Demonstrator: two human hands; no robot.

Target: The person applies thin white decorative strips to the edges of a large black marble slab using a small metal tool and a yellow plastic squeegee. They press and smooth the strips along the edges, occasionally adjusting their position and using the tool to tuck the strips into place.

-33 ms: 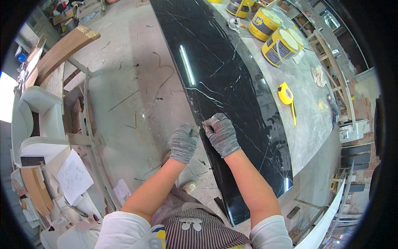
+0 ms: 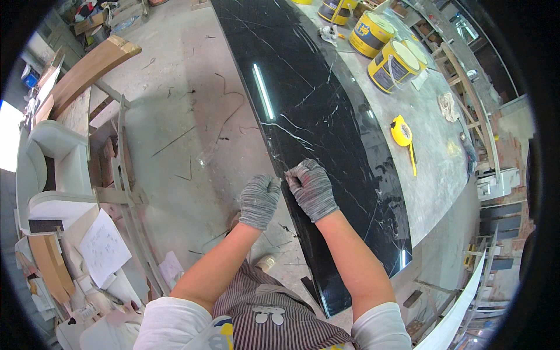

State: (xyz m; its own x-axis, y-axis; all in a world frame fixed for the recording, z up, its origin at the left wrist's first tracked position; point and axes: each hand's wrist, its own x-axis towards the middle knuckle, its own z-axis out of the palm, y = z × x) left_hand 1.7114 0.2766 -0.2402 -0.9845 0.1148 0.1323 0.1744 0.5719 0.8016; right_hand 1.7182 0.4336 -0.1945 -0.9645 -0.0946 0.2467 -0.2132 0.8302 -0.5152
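Observation:
A long black slab (image 2: 303, 99) with white veins and a glossy face runs from the far side down toward me. Its left edge, lined by a dark strip, lies between my hands. My left hand (image 2: 259, 201), in a grey striped knit glove, is closed just left of that edge, fingers curled inward. Gloved the same way, my right hand (image 2: 313, 189) rests over the edge with thumb and fingers pinched together. The fingertips of the two hands are close to each other. Whatever they grip is hidden or too small to make out.
On the pale worktop (image 2: 431, 186) right of the slab lie a yellow tape measure (image 2: 401, 132), partly pulled out, and yellow-black buckets (image 2: 392, 67). To the left, a wooden frame (image 2: 123, 151) stands by white curved pieces (image 2: 58, 140) and a paper sheet (image 2: 105, 249). Thin scraps litter the floor.

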